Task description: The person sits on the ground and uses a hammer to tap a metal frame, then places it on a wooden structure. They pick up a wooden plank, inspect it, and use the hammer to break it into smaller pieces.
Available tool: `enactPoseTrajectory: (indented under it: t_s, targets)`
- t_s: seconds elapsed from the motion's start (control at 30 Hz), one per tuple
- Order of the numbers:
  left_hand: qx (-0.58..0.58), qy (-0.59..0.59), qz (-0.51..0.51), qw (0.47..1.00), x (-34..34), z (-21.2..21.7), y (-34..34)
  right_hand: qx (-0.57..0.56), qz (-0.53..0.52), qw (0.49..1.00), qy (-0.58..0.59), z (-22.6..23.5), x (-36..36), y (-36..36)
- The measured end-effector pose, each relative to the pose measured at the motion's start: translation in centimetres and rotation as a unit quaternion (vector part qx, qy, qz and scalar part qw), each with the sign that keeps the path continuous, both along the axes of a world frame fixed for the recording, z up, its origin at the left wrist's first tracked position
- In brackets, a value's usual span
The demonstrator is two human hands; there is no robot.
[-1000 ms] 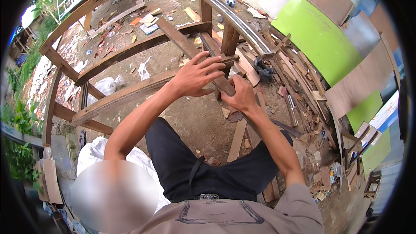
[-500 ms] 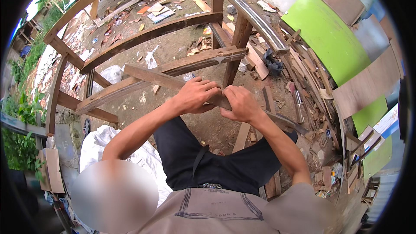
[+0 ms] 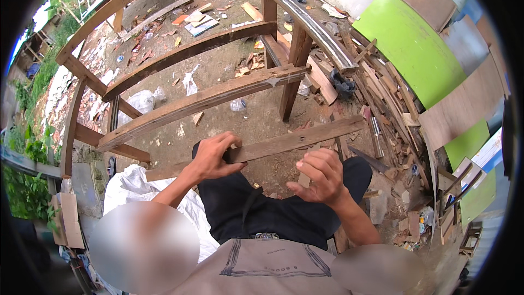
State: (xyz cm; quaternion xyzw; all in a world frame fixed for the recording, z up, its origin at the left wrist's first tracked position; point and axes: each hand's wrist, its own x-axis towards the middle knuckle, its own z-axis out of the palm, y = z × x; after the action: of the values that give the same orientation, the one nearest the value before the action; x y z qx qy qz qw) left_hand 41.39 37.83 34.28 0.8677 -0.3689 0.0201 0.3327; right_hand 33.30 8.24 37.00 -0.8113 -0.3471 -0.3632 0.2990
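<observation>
left hand (image 3: 217, 155): gripping wooden plank (image 3: 300, 141) | right hand (image 3: 321, 177): half-open, fingers curled, near plank | wooden frame (image 3: 207, 101): beyond plank

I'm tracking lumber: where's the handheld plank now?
In the head view, the handheld wooden plank is near centre, in the left hand, between the wooden frame and the black trousers.

The plank (image 3: 297, 139) across the middle of the picture is grey-brown with darker specks. In the upper left, the wooden frame (image 3: 207, 104) is brown, with whitish streaks. Below are black trousers (image 3: 229, 191) and a taupe shirt (image 3: 273, 259) with dark outlined print. The sack (image 3: 128, 191) at lower left is white; the upper-right panel (image 3: 409, 43) is lime green, faintly pale-flecked.
</observation>
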Motion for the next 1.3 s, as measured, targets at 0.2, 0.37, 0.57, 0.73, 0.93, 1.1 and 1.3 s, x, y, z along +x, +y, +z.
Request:
enactPoseTrajectory:
  t_s: [0.2,0.37,0.57,0.73,0.93,1.1,1.3]
  targets:
    - [-0.091,0.136,0.101,0.981,-3.2,0.6,7.7,0.068,-0.041,0.963,0.259,-10.0,-3.1,-0.8]
    - [-0.206,0.171,0.21,0.94,-1.4,2.0,9.7,0.125,0.01,0.872,0.473,-12.0,-3.5,2.8]
    - [-0.372,0.247,0.217,0.868,10.2,5.8,2.6,0.237,0.111,0.778,0.572,-9.4,4.5,8.6]
    - [-0.536,0.315,0.2,0.757,14.0,2.7,-5.3,0.389,0.145,0.702,0.579,-7.6,7.4,8.8]
    - [-0.653,0.39,0.305,0.573,14.4,-4.5,-11.9,0.393,-0.001,0.741,0.544,-7.5,7.0,4.3]
    - [-0.693,0.417,0.312,0.499,14.9,-6.7,-13.3,0.345,-0.046,0.759,0.55,-5.9,7.7,3.1]
    - [-0.683,0.45,0.326,0.474,15.1,-5.6,-13.8,0.33,-0.063,0.762,0.554,-5.6,8.3,2.5]
